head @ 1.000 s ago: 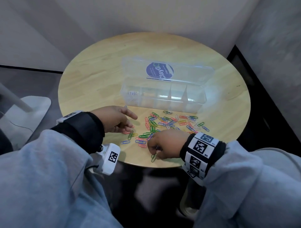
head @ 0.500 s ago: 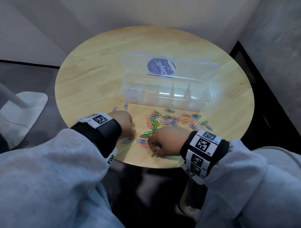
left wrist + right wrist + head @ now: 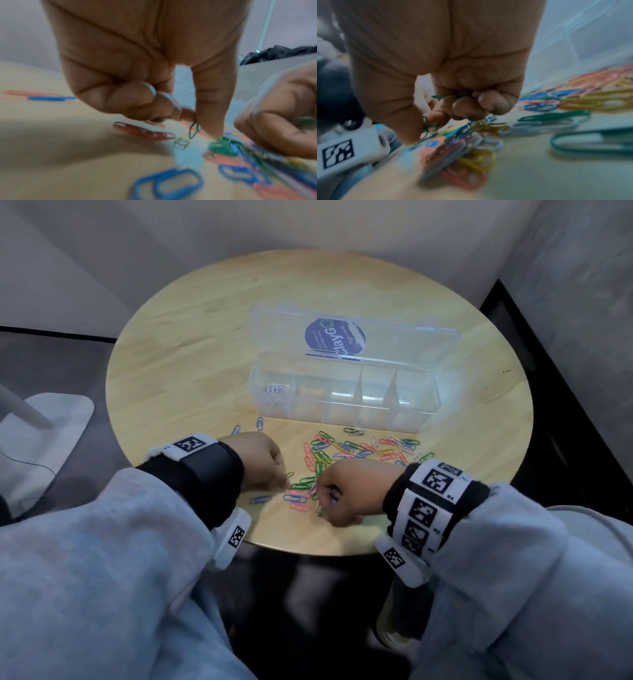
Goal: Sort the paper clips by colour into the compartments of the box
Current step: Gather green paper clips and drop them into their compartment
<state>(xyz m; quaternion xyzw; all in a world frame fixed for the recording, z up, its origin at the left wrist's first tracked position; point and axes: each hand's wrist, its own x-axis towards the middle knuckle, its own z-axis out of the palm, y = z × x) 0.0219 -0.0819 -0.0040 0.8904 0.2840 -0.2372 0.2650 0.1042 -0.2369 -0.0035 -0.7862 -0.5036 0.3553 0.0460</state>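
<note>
Coloured paper clips [image 3: 359, 450] lie scattered on the round wooden table [image 3: 205, 337] in front of the clear compartment box [image 3: 424, 409]. Its lid lies open behind, and its leftmost compartment holds pale clips [image 3: 274, 392]. My left hand [image 3: 282, 477] is at the pile's left edge. In the left wrist view the left hand [image 3: 197, 121] pinches a green clip [image 3: 194, 129] between thumb and forefinger, just above the table. My right hand [image 3: 325, 498] is curled near the table's front edge, and in the right wrist view the right hand [image 3: 436, 115] grips green clips [image 3: 447, 96].
Two blue clips [image 3: 260, 422] lie apart near the box's left front corner. The table's front edge runs just below both wrists. A white stand base [image 3: 44, 422] sits on the floor to the left. Walls close in behind and to the right.
My left hand has turned over and dropped from open fingers above the table to a pinch at the pile's left edge. The right hand has stayed in place, still curled round its clips.
</note>
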